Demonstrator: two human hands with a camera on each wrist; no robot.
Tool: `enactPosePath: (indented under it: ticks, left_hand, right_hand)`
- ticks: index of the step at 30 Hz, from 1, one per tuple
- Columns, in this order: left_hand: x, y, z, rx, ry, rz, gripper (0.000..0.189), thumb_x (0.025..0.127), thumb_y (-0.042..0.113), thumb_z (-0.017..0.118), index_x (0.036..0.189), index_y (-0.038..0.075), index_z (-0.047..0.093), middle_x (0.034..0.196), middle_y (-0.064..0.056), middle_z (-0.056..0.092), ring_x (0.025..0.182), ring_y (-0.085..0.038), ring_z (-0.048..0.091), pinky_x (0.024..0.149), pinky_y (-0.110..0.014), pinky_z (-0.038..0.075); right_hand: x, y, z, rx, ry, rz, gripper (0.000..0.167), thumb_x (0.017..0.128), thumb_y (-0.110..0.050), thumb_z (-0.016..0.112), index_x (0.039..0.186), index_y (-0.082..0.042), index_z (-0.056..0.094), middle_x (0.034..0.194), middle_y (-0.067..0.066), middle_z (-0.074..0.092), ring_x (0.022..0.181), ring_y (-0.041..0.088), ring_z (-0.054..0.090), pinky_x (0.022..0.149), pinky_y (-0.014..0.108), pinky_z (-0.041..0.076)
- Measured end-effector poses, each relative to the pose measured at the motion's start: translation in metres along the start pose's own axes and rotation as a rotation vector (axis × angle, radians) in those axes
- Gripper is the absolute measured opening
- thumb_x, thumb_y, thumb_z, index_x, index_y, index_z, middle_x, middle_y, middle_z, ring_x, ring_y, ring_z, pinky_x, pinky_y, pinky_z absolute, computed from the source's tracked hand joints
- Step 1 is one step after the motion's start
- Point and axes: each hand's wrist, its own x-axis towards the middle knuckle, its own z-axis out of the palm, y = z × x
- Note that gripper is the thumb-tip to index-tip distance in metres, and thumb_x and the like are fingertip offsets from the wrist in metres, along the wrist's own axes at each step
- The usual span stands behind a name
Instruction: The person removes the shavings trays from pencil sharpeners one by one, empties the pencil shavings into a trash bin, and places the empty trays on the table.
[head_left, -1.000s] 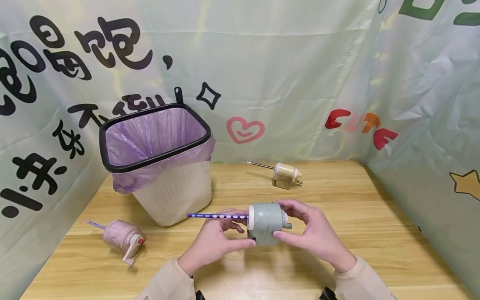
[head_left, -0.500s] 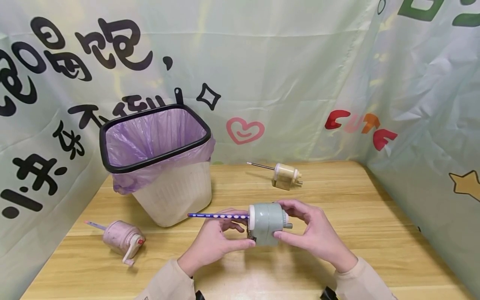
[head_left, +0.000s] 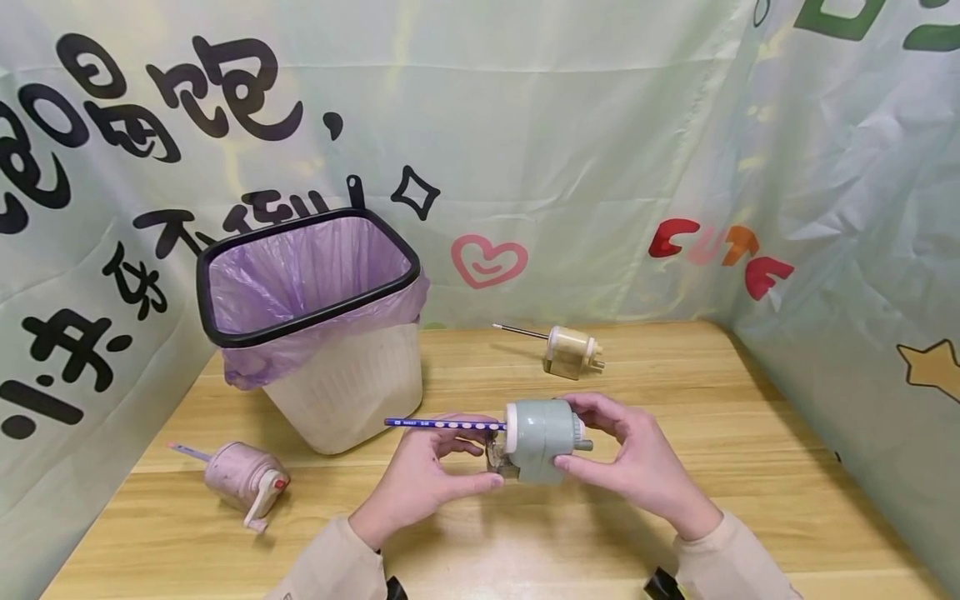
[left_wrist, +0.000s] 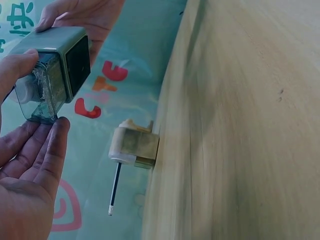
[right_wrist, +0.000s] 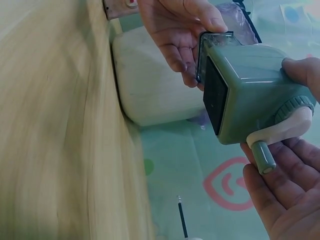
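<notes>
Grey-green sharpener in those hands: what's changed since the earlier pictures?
The clear shavings drawer sticks out further from the grey-green pencil sharpener, held by the left hand. The right hand has shifted the body and blue pencil slightly right and up in the head view. The bin, pink sharpener and cream sharpener stayed put.

Home or studio, I can't tell: a printed curtain (head_left: 592,167) walls in a wooden table (head_left: 757,442) at lower centre.

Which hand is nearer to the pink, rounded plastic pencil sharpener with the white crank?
Left. The left hand is to the right of the pink sharpener, pinching the clear drawer of the grey-green plastic sharpener; the right hand is farther right, holding that sharpener's body.
</notes>
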Motion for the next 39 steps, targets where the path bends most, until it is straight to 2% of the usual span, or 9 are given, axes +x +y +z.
enactPosePath:
  ticks: [7,15,22,28,33,39]
  left_hand:
    - [0.001,-0.002,-0.002,0.012,0.015,0.030,0.056,0.079,0.020,0.097,0.131,0.020,0.075,0.123,-0.008,0.079,0.103,-0.015,0.075,0.102,-0.034,0.062]
    - [0.000,-0.001,-0.004,0.019,0.027,-0.025,0.050,0.078,0.020,0.097,0.124,0.019,0.078,0.115,0.001,0.079,0.105,-0.016,0.076,0.102,-0.044,0.062]
    - [0.002,-0.001,-0.006,0.027,0.042,-0.015,0.049,0.077,0.019,0.097,0.122,0.018,0.078,0.117,-0.001,0.080,0.102,-0.012,0.076,0.104,-0.045,0.061]
    - [0.002,0.000,-0.008,0.018,0.039,-0.008,0.054,0.078,0.019,0.097,0.128,0.018,0.076,0.125,-0.005,0.078,0.104,-0.013,0.076,0.104,-0.043,0.062]
    - [0.003,-0.001,-0.009,0.003,0.035,0.014,0.057,0.078,0.016,0.097,0.131,0.015,0.075,0.126,-0.004,0.077,0.103,-0.014,0.076,0.102,-0.040,0.063]
    - [0.005,-0.003,-0.009,-0.018,0.033,0.093,0.061,0.078,0.011,0.096,0.134,0.012,0.072,0.123,-0.007,0.077,0.105,-0.016,0.075,0.099,-0.033,0.064]
  right_hand:
    - [0.001,0.001,-0.003,0.008,0.000,-0.004,0.054,0.081,-0.011,0.095,0.129,-0.013,0.071,0.114,-0.003,0.077,0.106,0.005,0.073,0.101,0.016,0.057]
    - [0.002,0.001,-0.008,0.000,0.011,-0.010,0.056,0.079,-0.009,0.095,0.129,-0.013,0.071,0.115,-0.001,0.076,0.108,0.004,0.073,0.101,0.014,0.056]
    - [0.003,0.004,-0.011,0.016,0.005,0.032,0.055,0.081,-0.009,0.094,0.131,-0.011,0.070,0.120,0.002,0.077,0.111,0.005,0.073,0.101,0.014,0.055]
    - [0.004,0.005,-0.013,0.013,0.014,0.052,0.057,0.081,-0.010,0.094,0.133,-0.011,0.069,0.121,0.003,0.076,0.111,0.005,0.072,0.101,0.014,0.055]
    - [0.004,0.006,-0.015,0.010,0.014,0.067,0.057,0.082,-0.011,0.094,0.133,-0.012,0.069,0.122,0.003,0.076,0.111,0.005,0.072,0.100,0.014,0.055]
    - [0.005,0.008,-0.016,-0.003,0.017,0.088,0.056,0.082,-0.013,0.094,0.132,-0.014,0.070,0.120,0.001,0.076,0.108,0.005,0.072,0.098,0.015,0.056]
